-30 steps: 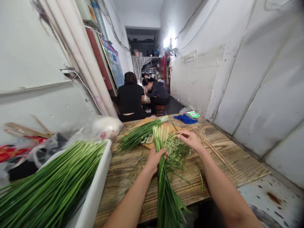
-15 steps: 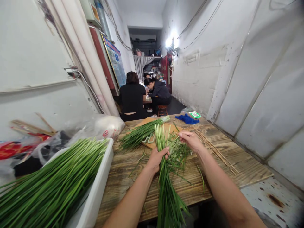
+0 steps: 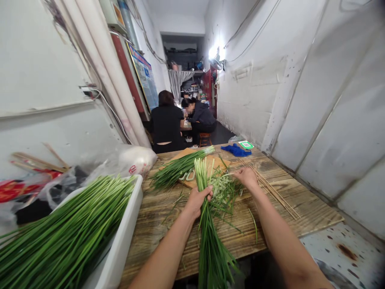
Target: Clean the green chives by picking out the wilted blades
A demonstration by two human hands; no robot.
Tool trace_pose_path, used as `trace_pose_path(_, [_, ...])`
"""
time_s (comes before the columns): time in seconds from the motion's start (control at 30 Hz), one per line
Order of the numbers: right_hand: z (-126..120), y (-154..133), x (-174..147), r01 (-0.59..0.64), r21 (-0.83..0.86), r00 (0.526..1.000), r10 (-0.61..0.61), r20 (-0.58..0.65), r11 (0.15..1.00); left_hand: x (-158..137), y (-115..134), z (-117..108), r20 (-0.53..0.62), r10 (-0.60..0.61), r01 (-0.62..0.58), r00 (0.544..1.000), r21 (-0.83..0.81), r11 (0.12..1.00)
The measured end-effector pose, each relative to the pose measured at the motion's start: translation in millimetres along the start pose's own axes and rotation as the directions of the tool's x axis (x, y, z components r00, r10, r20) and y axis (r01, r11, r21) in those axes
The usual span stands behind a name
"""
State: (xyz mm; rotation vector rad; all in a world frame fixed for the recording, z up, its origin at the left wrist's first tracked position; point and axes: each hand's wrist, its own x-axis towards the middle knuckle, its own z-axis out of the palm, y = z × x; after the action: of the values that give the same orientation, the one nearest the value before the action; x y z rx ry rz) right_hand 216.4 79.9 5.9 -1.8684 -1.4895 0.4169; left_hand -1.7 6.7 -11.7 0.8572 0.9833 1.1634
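A bunch of garlic chives [image 3: 210, 237] is wrapped in my left hand [image 3: 199, 200], pale cut ends pointing up and away, green leaves hanging past the table's near edge. My right hand [image 3: 247, 177] is to the right of the bunch, its fingers pinched on a thin pale chive strand [image 3: 227, 175]. Between the hands lies a heap of chive trimmings [image 3: 222, 192], partly on an orange-brown board [image 3: 188, 183]. Behind, a second bunch of chives [image 3: 177, 166] rests on the board, with scissors handles [image 3: 190, 176] showing beside it.
At left stands a white tub [image 3: 128, 224] heaped with chives, near plastic bags [image 3: 135, 160]. Thin wooden sticks [image 3: 273, 190] lie on the wooden table [image 3: 303, 200] at right. A blue cloth [image 3: 236, 150] and a green code card [image 3: 246, 145] are at the far edge. Two people sit beyond.
My right hand has moved slightly right, away from the bunch, drawing the thin strand with it. My left hand still grips the chives in nearly the same place.
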Motion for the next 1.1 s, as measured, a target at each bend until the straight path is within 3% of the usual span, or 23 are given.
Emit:
trace_pose_path(0.1, [-1,-2,-3,0.02,0.339,0.967,-0.104,0.231,0.941,0,0,0,-0.002,0.001,-0.001,1.0,0.008,1.0])
trace_pose_path(0.17, [-2,-5,-8,-0.077,0.563,0.909,-0.174,0.378,0.823,1,0,0,-0.009,0.008,-0.008,1.0,0.005,1.0])
trace_pose_path(0.27, [-6,-12,-15,-0.234,0.714,0.835,-0.24,0.495,0.66,0,0,1,-0.025,0.024,-0.024,0.999,0.0,1.0])
trace_pose_path(0.37, [-9,-19,-21,-0.313,0.755,0.819,-0.239,0.522,0.577,0,0,2,-0.044,0.038,-0.038,0.998,-0.003,0.999])
trace_pose_path(0.57, [-10,-24,-23,-0.347,0.801,0.839,-0.22,0.498,0.489,-2,1,4,-0.07,0.048,-0.046,0.996,0.031,0.998])
trace_pose_path(1.1, [-7,-24,-22,-0.32,0.818,0.852,-0.232,0.469,0.477,0,0,3,-0.091,0.061,-0.055,0.994,0.074,0.996])
